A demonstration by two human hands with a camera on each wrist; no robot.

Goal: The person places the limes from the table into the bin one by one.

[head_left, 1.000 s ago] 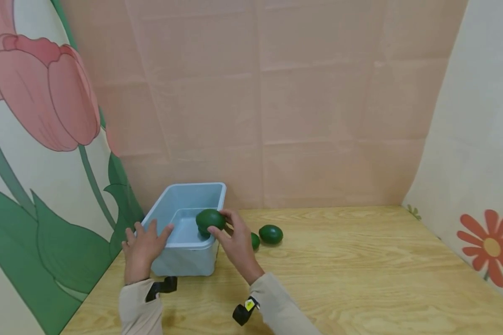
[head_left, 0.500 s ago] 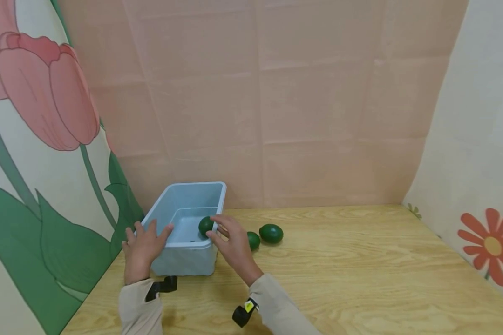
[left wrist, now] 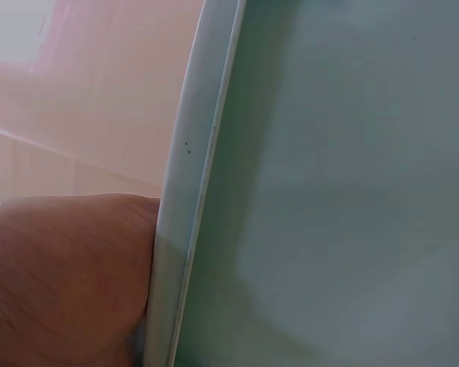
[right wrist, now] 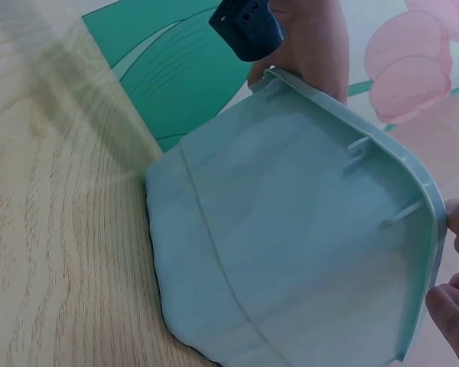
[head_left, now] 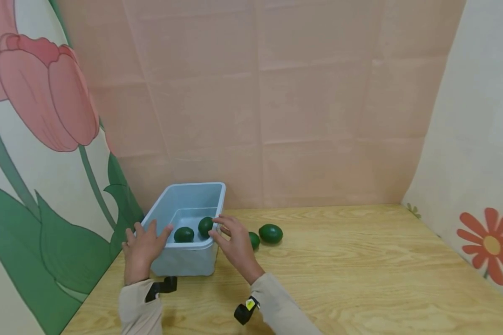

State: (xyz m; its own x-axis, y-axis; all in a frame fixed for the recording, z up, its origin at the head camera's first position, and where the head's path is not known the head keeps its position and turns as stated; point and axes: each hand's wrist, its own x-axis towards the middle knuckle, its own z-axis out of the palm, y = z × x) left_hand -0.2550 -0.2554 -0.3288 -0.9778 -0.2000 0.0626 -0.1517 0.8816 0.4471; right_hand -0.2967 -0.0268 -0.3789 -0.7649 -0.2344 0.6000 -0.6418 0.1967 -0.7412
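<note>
A light blue plastic bin stands on the table at the left, with two smooth dark green avocados inside: one avocado by the front wall, the other avocado by the right wall. My left hand rests on the near left part of the rim, fingers spread. In the left wrist view, part of the hand meets the rim's outer side. My right hand is at the right rim near the front corner, thumb and fingers parted, holding nothing. Its fingertips are right at the rim in the right wrist view.
Two more avocados lie on the wooden table right of the bin: one avocado in full sight, the other avocado partly behind my right hand. A pink backdrop rises behind the table, with flower-printed sheets on both sides.
My right hand held an avocado over the right rim one second ago and has let it go into the bin. Two avocados now show inside. The left hand has stayed put.
</note>
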